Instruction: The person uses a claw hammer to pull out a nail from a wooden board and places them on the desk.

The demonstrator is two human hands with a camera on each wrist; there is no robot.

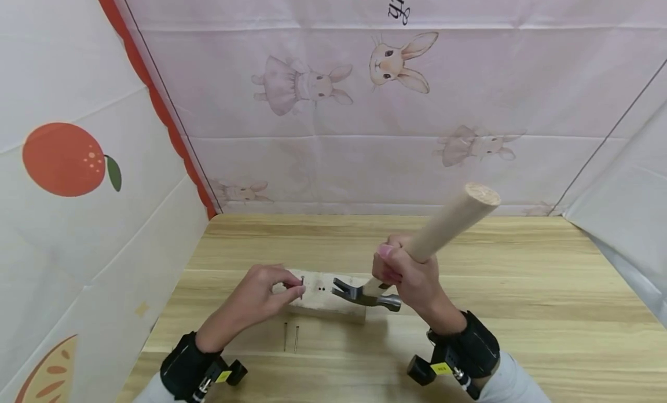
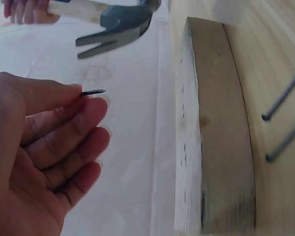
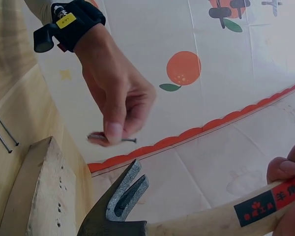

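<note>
My left hand (image 1: 257,293) pinches a nail (image 2: 94,92) between thumb and index finger, over the left part of a pale wooden block (image 1: 333,307). In the left wrist view the nail's pointed end sticks out past the fingertips, apart from the block. My right hand (image 1: 417,275) grips a claw hammer (image 1: 443,226) by its wooden handle. The hammer's metal head (image 3: 113,216) hangs over the block's right part, its forked claw turned toward the left hand. Small dark spots (image 1: 321,289) mark the block's top face.
Two loose nails (image 1: 285,336) lie on the wood-grain table (image 1: 521,333) in front of the block. Printed cloth (image 1: 323,177) rises behind the table, with more cloth (image 1: 104,229) along the left side. Each wrist wears a black strap (image 1: 190,365) with a small device.
</note>
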